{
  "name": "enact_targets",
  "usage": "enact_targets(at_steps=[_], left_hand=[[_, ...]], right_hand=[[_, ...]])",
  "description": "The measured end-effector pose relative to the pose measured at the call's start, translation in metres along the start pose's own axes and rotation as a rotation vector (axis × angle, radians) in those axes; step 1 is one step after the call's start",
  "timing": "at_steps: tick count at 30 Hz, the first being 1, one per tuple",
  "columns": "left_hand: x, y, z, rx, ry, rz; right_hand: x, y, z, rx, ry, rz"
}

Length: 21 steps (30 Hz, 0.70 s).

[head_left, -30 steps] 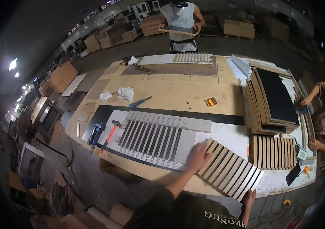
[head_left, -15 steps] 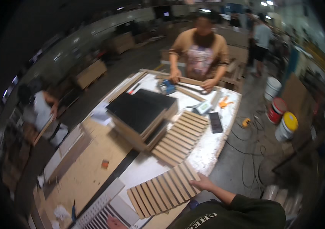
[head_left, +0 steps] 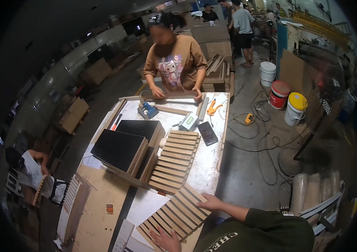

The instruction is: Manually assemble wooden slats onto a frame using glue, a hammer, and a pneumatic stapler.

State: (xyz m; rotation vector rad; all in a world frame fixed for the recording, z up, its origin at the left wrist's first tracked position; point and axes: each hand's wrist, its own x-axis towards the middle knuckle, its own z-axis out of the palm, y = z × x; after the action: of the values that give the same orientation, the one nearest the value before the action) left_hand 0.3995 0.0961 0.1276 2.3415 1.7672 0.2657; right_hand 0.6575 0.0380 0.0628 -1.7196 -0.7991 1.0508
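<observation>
Head view; landmark, one black-topped stack (head_left: pixel 117 146) on the bench (head_left: pixel 215 161).

Slatted panel (head_left: pixel 177 212), one: nearer you than the stack and to its right. Pale wooden strips, parallel, dark gaps between.

Your left hand (head_left: pixel 165 240): palm down on the panel's near-left end, fingers spread; grip open, clasping nothing that shows.

Your right hand (head_left: pixel 210 202): at the panel's right edge, grip drawn in on that edge; how far it reaches underneath, you cannot tell.

Second slatted panel (head_left: pixel 176 154), one: just right of the stack.

Handling, judged: fairly light, stiff along the strips, perhaps able to flex across the gaps. Dry-looking wood — little slip expected; strip ends may chip. Best held at opposite ends by the outer strips, with support from below.

Hidden or unclear: underside and backing of your panel; whether its far end touches or overlaps the second panel. Your left wrist and the pale boards (head_left: pixel 125 233) — nearer you than the stack — are cut off by the lower rim.
</observation>
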Motion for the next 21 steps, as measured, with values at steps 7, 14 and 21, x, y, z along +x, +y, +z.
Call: enact_targets(at_steps=[7, 14, 21], left_hand=[[0.005, 0.004, 0.005, -0.007, -0.066, 0.001], [0.007, -0.001, 0.011, -0.036, -0.031, 0.01], [0.007, -0.01, 0.025, -0.068, 0.141, 0.081]], right_hand=[[0.003, 0.007, 0.0, -0.011, -0.009, 0.0], [0.0, 0.001, 0.0, 0.01, -0.005, 0.021], [0.003, 0.002, 0.001, 0.027, -0.011, 0.013]])
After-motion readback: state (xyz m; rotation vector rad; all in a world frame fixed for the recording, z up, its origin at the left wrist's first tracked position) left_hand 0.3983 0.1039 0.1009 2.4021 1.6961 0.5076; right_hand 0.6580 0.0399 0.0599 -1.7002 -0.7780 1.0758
